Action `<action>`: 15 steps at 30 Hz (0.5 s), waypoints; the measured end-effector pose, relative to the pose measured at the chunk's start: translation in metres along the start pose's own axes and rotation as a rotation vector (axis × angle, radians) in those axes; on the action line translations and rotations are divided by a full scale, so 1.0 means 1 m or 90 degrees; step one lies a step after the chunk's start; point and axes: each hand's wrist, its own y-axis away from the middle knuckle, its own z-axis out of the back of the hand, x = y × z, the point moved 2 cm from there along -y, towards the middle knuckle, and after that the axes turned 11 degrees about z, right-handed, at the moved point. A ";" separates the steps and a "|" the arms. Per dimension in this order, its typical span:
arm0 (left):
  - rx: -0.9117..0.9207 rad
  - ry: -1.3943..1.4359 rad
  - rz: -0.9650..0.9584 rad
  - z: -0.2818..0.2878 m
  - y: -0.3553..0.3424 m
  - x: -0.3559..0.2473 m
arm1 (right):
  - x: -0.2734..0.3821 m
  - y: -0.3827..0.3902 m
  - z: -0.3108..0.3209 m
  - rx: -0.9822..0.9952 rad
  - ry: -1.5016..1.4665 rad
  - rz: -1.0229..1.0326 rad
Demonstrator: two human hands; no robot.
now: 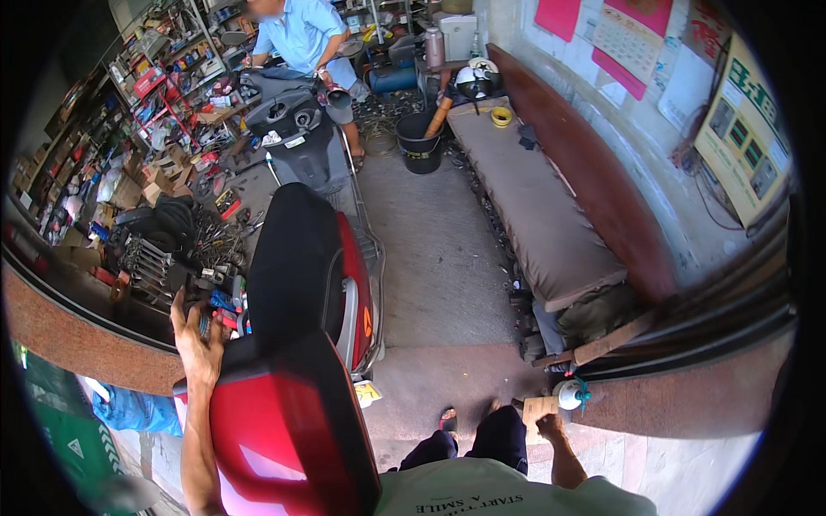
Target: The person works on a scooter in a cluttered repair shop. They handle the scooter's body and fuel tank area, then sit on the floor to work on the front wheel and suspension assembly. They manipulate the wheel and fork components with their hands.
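A motor scooter with a long black seat [297, 249] and red side panels stands in front of me, its rear toward me. At its back is a red and black rear box [280, 421]. My left hand [198, 342] is at the left side of this box, fingers stretched out and apart, holding nothing. Low at my right side, my right hand [551, 426] is curled closed; whatever is inside it, if anything, is hidden. Behind that hand, a brown cardboard piece [535, 408] shows. At the scooter's front, a person in a light blue shirt [301, 34] has a hand by the handlebar.
Tools, several wrenches [151, 261] and boxes crowd the left side. A cushioned bench [538, 215] runs along the right wall, with a black bucket [419, 146] near its far end. A white bottle [568, 394] stands by the doorway at right.
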 end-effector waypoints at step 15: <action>0.108 -0.324 0.278 -0.021 0.006 0.048 | 0.013 -0.384 0.134 0.132 -0.059 -0.047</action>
